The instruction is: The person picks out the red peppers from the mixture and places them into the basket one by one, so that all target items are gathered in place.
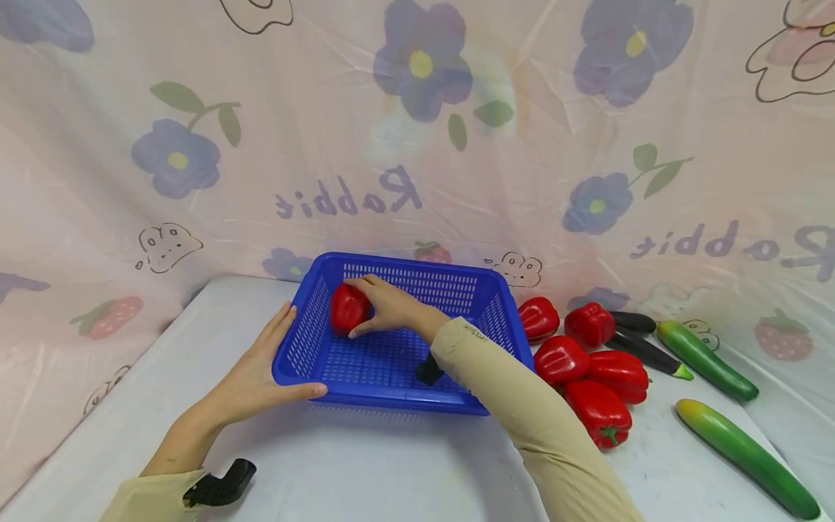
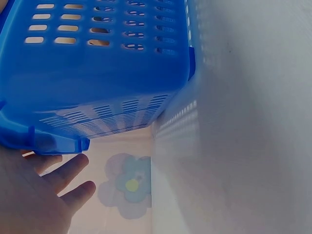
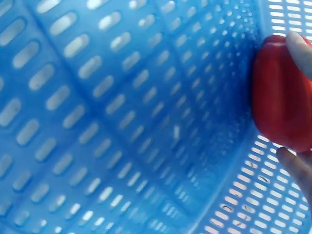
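Observation:
A blue plastic basket with slotted walls stands on the white table. Inside it, at the left end, is a red bell pepper. My right hand reaches over the basket and holds this pepper between thumb and fingers; in the right wrist view the pepper lies close to the slotted wall. My left hand rests at the basket's left end, thumb along the front rim and fingers extended at the side. The left wrist view shows its fingers spread beside the basket's rim.
Right of the basket lies a group of several red bell peppers. Beyond them are two dark eggplants and two green cucumbers. A patterned curtain hangs behind the white table.

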{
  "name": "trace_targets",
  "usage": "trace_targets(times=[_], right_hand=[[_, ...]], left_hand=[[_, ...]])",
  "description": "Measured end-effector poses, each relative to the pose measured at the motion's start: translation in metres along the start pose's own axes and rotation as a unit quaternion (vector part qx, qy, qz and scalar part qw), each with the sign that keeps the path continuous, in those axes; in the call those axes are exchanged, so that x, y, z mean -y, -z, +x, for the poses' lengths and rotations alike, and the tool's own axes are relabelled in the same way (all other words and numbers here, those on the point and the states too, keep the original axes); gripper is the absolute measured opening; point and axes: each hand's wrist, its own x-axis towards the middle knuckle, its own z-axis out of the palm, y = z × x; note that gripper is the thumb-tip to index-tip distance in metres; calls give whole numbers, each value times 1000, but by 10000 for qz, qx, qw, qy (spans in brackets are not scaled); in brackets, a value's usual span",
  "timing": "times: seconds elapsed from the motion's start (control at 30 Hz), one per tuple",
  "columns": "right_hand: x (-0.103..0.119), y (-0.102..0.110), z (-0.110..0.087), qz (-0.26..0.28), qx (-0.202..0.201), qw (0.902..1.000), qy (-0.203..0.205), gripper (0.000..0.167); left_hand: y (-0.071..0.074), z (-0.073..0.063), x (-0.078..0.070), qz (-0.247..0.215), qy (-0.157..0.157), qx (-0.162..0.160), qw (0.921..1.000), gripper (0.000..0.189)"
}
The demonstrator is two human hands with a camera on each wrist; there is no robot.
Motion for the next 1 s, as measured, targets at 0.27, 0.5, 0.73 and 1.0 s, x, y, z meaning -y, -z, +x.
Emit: trace_targets(times=[0.27,0.5,0.73,1.0], right_hand=[[3,19,-4,238,-205,9994,-121,96],[5,32,-6,440,-562,9975,-11,96],[6,34,-7,480,-599,9970,47,96],[7,38,-15,361,-509,9980,-34,95]], left_hand=[[0,1,1,-69,-10,30,10000,119],[2,1,0,-145,-38,44,9999,118],[2,0,-1,-114,-33,62,9999,118],[1,1,1,-13,53,94,9999,119]])
